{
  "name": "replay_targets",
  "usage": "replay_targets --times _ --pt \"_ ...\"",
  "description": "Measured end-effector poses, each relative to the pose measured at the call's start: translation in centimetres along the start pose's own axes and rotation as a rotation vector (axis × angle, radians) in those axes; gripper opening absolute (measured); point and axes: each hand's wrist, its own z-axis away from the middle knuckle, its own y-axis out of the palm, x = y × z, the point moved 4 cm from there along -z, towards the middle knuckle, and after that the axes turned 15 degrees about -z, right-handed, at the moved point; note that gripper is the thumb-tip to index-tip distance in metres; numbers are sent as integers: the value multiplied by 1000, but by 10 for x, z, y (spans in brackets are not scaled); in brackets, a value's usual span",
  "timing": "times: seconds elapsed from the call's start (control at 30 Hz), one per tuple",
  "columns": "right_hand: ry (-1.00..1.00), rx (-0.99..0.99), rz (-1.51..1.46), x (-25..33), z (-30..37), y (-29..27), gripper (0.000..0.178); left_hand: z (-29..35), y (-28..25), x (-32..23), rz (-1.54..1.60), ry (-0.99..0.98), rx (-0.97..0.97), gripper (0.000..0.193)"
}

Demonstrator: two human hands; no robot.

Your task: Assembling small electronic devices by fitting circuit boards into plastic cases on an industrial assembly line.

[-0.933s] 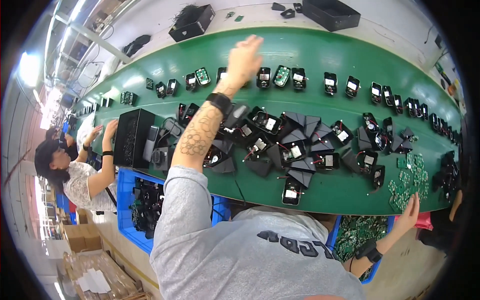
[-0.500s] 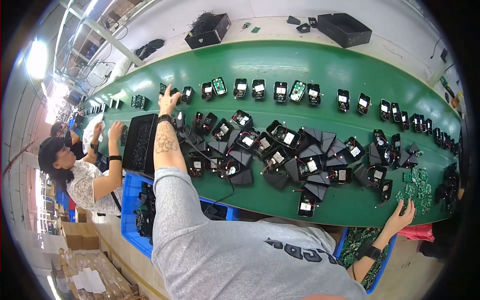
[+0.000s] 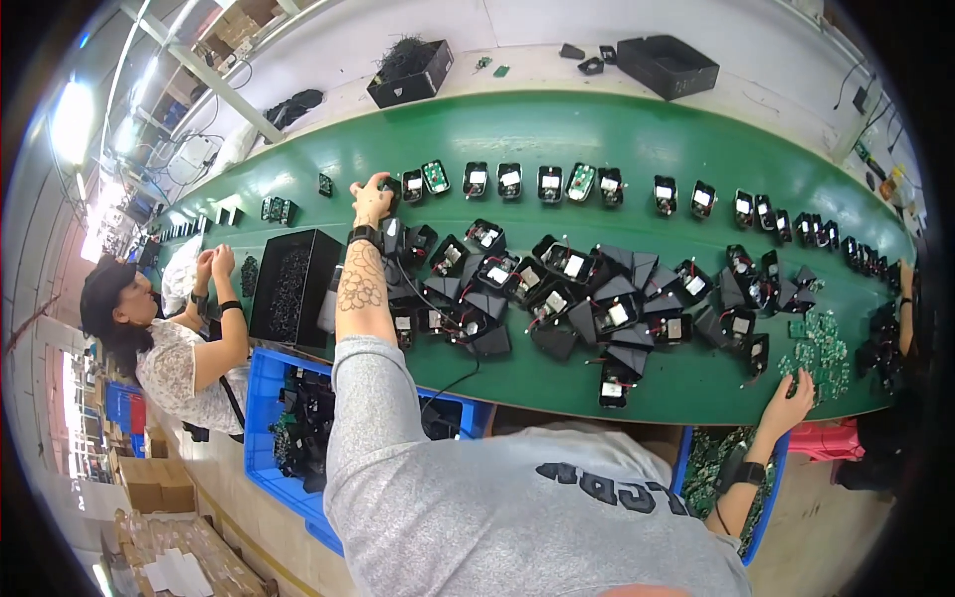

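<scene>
At the far left of the green workbench [image 3: 517, 129], my left hand [image 3: 371, 201] reaches out with its fingers bent round a small black housing [image 3: 392, 187], partly hidden by the hand. A row of similar black housings [image 3: 477, 180] with pale or green insides stretches to the right. My right hand [image 3: 789, 400] rests low at the near right edge, fingers curled, beside a spread of small green circuit boards [image 3: 824, 353]. Something dark shows between its fingers, too small to name. Between my hands lies a heap of black housings [image 3: 567, 264] with red and black wires.
A black bin [image 3: 325, 261] of small dark parts stands left of my forearm. Blue crates [image 3: 261, 438] sit below the bench edge. A co-worker [image 3: 204, 338] works at the left; another person's arm [image 3: 905, 298] shows far right. Black boxes [image 3: 668, 66] stand on the back ledge.
My left hand has moved right, from between two small housings to the right-hand one, leaving the other standing on the bench. The right hand stays by the circuit boards. The co-worker's hands have come together.
</scene>
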Motion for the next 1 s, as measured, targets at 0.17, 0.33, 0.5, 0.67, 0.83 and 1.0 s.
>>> replay_targets --times 0.17,0.33,0.5,0.67,0.83,1.0 --pt "11 23 -47 -4 5 3 30 4 -4 -15 -474 428 135 37" --pt "95 31 -41 6 0 -7 30 26 -7 -52 -98 77 274 73" --pt "95 53 -58 0 -1 -5 30 21 -6 -40 -426 257 81 70" --pt "102 61 -35 -7 0 -3 30 5 2 -10 -334 408 -120 29" --pt "87 55 -39 0 -2 -3 30 -4 -6 11 -234 419 -233 22" --pt "91 53 -47 -6 -1 -2 30 -1 -11 -35 -162 197 84 44"
